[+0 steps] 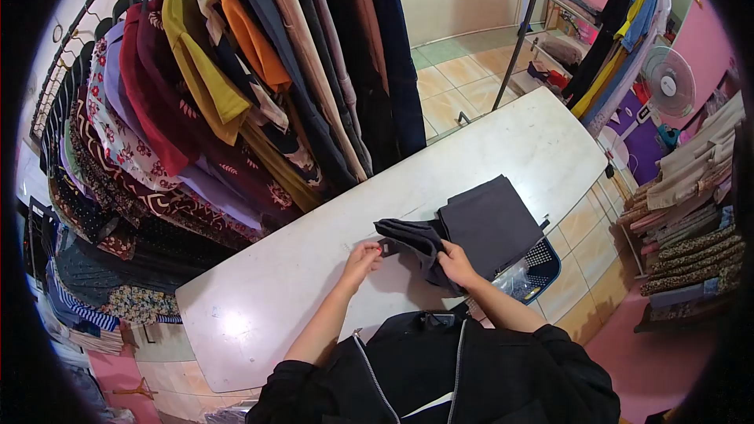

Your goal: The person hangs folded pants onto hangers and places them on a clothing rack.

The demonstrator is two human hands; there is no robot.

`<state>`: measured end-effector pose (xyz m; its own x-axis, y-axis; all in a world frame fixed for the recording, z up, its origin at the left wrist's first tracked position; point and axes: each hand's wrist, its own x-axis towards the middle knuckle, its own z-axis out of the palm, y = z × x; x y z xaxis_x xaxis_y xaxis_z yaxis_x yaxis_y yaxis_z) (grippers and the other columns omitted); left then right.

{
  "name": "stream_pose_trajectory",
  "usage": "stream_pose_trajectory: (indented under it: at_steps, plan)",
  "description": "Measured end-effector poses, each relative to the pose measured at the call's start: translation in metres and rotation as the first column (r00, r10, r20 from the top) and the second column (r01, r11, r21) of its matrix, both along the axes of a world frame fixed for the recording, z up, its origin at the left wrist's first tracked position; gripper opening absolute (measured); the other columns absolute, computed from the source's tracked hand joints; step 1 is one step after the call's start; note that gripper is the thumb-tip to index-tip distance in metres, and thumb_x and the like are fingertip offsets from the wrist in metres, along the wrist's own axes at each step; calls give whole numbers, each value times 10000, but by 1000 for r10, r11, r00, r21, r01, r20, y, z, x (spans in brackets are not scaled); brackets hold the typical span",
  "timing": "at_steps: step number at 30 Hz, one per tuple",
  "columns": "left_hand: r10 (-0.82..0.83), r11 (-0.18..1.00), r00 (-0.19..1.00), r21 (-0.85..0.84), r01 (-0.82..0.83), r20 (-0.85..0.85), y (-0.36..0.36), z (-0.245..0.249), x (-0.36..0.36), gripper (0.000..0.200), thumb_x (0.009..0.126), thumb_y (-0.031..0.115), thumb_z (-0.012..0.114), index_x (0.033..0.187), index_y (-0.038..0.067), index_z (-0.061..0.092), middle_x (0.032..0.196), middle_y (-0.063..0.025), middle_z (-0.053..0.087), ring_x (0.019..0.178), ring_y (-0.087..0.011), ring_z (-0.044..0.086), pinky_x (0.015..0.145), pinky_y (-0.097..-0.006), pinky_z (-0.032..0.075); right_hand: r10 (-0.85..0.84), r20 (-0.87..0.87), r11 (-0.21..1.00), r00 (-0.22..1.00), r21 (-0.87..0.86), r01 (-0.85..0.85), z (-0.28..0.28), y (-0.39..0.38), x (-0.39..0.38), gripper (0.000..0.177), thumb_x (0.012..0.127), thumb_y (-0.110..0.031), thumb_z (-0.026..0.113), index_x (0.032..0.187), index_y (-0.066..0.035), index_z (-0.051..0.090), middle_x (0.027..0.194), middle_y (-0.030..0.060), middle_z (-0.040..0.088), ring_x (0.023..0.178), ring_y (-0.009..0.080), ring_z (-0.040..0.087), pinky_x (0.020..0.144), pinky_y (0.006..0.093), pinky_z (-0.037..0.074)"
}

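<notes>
A dark grey folded garment (424,247) is raised just above the white table, its folded end pointing left. My right hand (458,265) grips its right side, thumb on top. At its left end, my left hand (361,265) is closed in a pinch by a dark strip with a small pale patch. A tiny red spot shows at those fingertips, and what they hold is too small to make out. Just right of the garment lies a stack of folded dark grey cloth (491,224), flat on the white table (267,290).
A rack of hanging clothes (196,94) lines the table's far left side. A dark blue basket (542,268) with clear plastic sits at the near right edge. Beyond are a fan (669,82), another rack of folded garments (691,243) and a dark pole (520,35).
</notes>
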<state>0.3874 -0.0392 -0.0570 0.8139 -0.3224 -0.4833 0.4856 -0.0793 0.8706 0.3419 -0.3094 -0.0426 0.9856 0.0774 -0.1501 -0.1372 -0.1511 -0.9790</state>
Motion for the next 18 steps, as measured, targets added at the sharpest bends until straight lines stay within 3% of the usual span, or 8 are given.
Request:
stream_pose_trajectory:
  at_steps: [2, 5, 9, 11, 13, 14, 17, 18]
  plan:
    - [3, 986, 960, 159, -50, 281, 3, -16, 4, 725, 776, 320, 739, 1349, 85, 361, 1316, -161, 476, 1142, -276, 535, 905, -357, 447, -27, -37, 994, 999, 100, 31, 11, -4, -1, 287, 843, 3, 428, 1078, 43, 588, 982, 37, 641, 874, 108, 570, 784, 247, 458]
    - [-71, 962, 910, 269, -46, 408, -16, 37, 3, 820, 671, 299, 823, 1328, 73, 387, 1320, -157, 468, 1199, -292, 484, 956, -383, 409, -100, -72, 930, 992, 347, 118, 3, -13, 1, 277, 871, 9, 413, 1073, 33, 601, 961, 44, 646, 883, 117, 581, 811, 247, 460]
    - [-103, 992, 898, 116, 59, 428, -43, 40, 13, 776, 698, 273, 809, 1308, 38, 391, 1244, -166, 530, 1181, -260, 505, 985, -378, 390, -252, 12, 880, 968, 418, 225, 37, -15, -5, 319, 837, 36, 435, 1148, 15, 500, 1074, 54, 583, 1000, 136, 537, 878, 259, 424]
    - [-14, 999, 909, -38, 33, 416, -58, 38, 19, 556, 742, 193, 777, 1171, 33, 462, 997, -92, 613, 919, -165, 592, 832, -295, 462, -348, 180, 932, 920, 169, 320, 29, -24, -10, 331, 842, 12, 466, 1172, 6, 428, 1093, 108, 553, 1013, 180, 539, 882, 278, 421]
    - [-27, 996, 931, -68, 55, 363, -72, 38, 26, 449, 758, 158, 761, 1093, 39, 487, 869, -45, 613, 773, -117, 590, 732, -258, 479, -494, 291, 838, 820, -94, 538, 48, -23, -17, 325, 842, -8, 479, 1161, 7, 419, 1061, 144, 549, 975, 216, 555, 861, 294, 430]
    - [28, 986, 907, -161, 44, 420, -83, 39, 26, 341, 760, 166, 757, 972, 43, 521, 784, -15, 572, 676, -89, 550, 639, -254, 467, -556, 214, 809, 803, -84, 582, 69, -21, -28, 322, 821, -10, 487, 1138, 11, 436, 1054, 193, 525, 918, 273, 557, 826, 324, 440]
    - [-105, 994, 846, 20, 110, 522, -105, 57, 30, 280, 763, 171, 752, 910, 44, 552, 802, -15, 579, 696, -102, 557, 678, -268, 474, -439, 481, 766, 759, -241, 596, 47, -46, -42, 387, 780, 23, 480, 1165, 15, 448, 1068, 200, 521, 870, 288, 552, 782, 352, 449]
    - [-123, 987, 752, 159, 24, 648, -114, 61, 30, 246, 758, 176, 755, 848, 46, 567, 804, -17, 598, 715, -116, 568, 706, -284, 476, -425, 457, 779, 782, -255, 572, 42, -52, -49, 427, 764, -2, 498, 1188, 14, 445, 1098, 207, 510, 919, 298, 545, 802, 353, 448]
